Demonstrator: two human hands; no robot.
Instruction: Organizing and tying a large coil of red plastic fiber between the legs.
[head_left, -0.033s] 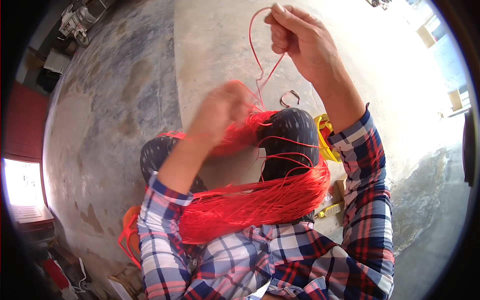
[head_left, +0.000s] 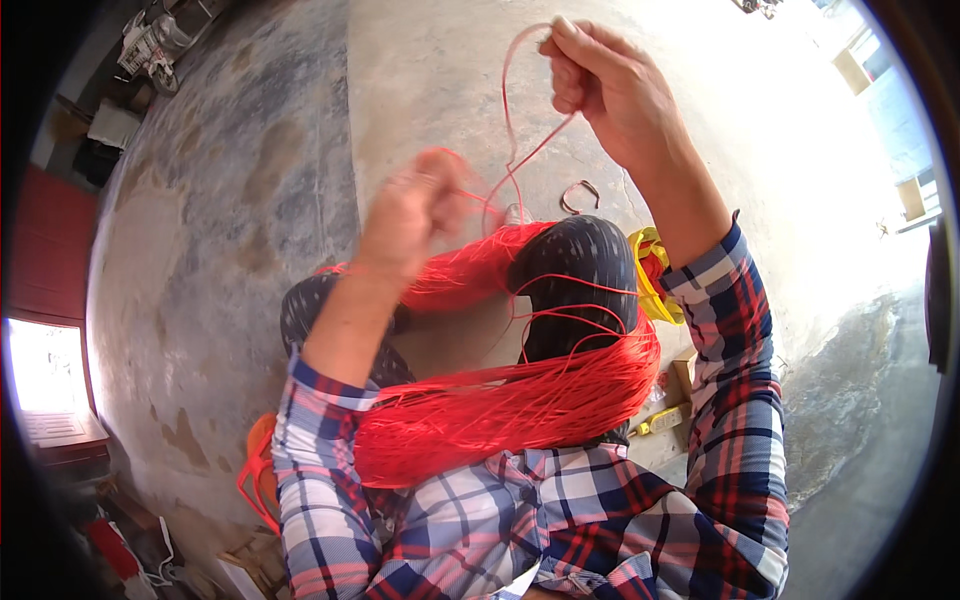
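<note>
One red cord (head_left: 545,139) is looping from the right hand (head_left: 615,90), fingers (head_left: 568,38) pinched tight on it, the left hand (head_left: 400,215) is blurring, grip impossible to tell, and the red skein (head_left: 500,410) is lying around the knees (head_left: 585,250), loose crossing strands (head_left: 590,281) probably snagging if tugged.

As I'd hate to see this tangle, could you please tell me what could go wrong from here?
The red cord held by the right hand crosses itself, so it might kink or knot if pulled tight. Loose strands lie across the right knee, apart from the red bundle, and could snag. The bundle is draped around both knees, so it may slip if they shift.
</note>
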